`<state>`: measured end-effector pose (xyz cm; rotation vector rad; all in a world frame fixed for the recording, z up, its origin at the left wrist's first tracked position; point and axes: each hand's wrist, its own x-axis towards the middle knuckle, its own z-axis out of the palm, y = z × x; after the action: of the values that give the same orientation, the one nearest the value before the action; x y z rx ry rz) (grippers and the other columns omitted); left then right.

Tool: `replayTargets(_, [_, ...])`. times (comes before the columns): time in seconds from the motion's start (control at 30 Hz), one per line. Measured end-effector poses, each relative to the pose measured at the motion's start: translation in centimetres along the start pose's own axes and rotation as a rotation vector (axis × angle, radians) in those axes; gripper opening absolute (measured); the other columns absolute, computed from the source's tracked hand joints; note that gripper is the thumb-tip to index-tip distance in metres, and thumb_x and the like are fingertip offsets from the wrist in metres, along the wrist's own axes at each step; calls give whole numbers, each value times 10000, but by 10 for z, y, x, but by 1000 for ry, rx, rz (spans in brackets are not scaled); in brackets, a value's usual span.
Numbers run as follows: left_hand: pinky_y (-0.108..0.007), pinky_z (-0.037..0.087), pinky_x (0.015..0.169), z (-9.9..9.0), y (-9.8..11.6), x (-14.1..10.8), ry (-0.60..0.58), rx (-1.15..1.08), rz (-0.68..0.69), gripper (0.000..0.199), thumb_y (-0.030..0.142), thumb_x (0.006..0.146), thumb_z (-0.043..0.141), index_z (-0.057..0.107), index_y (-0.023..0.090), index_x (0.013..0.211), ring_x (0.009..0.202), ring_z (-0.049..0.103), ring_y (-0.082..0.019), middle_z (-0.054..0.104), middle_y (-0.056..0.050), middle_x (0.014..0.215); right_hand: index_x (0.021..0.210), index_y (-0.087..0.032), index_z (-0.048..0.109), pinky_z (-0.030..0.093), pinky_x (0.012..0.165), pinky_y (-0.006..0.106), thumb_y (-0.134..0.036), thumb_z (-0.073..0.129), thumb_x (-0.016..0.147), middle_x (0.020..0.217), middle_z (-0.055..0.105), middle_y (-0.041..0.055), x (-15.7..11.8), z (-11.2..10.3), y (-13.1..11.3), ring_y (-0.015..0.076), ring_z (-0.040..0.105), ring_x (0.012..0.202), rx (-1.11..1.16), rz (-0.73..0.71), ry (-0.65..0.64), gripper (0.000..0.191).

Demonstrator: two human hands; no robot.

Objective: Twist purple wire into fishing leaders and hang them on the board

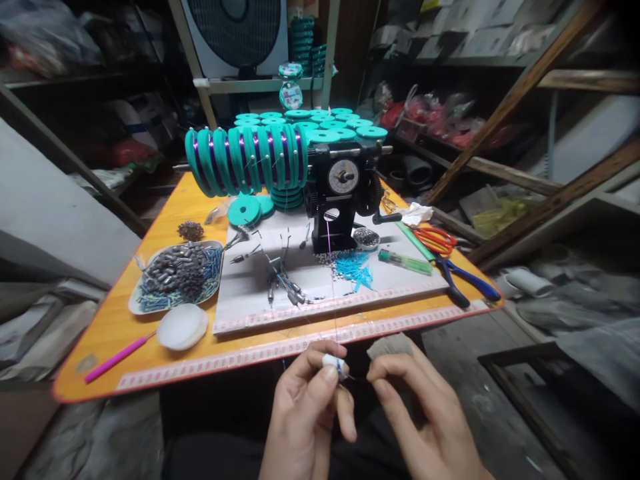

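My left hand [313,407] is closed just below the table's front edge, thumb and forefinger pressed together. Between them shows a small white piece [334,364] with a dark blue or purple line across it; it may be a wrap on a finger. A thin line [336,327] comes down from the black winding machine [343,187] toward this hand. To its right, my right hand [430,413] is curled in a pinch, its fingertips close to the left hand's. Grey cloth-like material [390,345] covers or sits behind its forefinger. What these fingertips pinch is too small to make out.
Teal foam spools [247,160] sit on the machine's shaft. Left are a tray of metal weights [175,273], a white bowl [182,327] and a pink-handled tool [120,359]. Blue pieces [353,268], orange-handled scissors [435,240] and blue-handled pliers [467,280] lie right.
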<state>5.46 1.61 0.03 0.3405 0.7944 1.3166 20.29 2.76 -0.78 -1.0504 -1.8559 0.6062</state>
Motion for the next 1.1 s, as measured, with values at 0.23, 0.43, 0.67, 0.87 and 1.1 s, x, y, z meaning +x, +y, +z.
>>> replayTargets(0.23, [-187, 269, 450, 2, 1, -1, 16, 33, 30, 194, 303, 736, 777, 709, 122, 757, 390, 475, 17, 635, -41, 941, 899, -238, 549, 466, 619, 211, -149, 479, 933, 793, 552, -9, -2, -3, -8, 132, 571, 720, 58, 67, 43, 118])
replayTargets(0.43, [-190, 278, 448, 2, 1, 0, -2, 64, 52, 190, 292, 765, 748, 690, 115, 724, 362, 467, 29, 615, -22, 927, 906, -222, 554, 465, 584, 232, -142, 481, 928, 795, 539, 8, 8, -5, -10, 146, 566, 700, 90, 60, 68, 111])
replayTargets(0.67, [-187, 243, 437, 3, -1, 0, -25, 64, 64, 179, 304, 778, 743, 694, 138, 730, 359, 507, 20, 618, -15, 951, 923, -199, 529, 424, 572, 261, -57, 501, 872, 791, 514, 16, 30, -2, -4, 153, 516, 681, -101, -139, 100, 154])
replayTargets(0.87, [-195, 217, 426, 2, -2, 2, -43, 57, 42, 189, 313, 775, 744, 691, 138, 728, 347, 515, 18, 608, -9, 952, 930, -181, 514, 413, 555, 262, -33, 495, 855, 805, 477, 26, 46, 4, -3, 151, 498, 684, -125, -201, 75, 167])
replayTargets(1.1, [-208, 157, 419, 1, -1, 4, -73, -13, -39, 200, 304, 765, 752, 665, 125, 751, 312, 448, 43, 598, -11, 903, 927, -183, 509, 417, 550, 255, -22, 486, 854, 800, 485, 26, 46, 7, -1, 145, 494, 678, -128, -184, 38, 178])
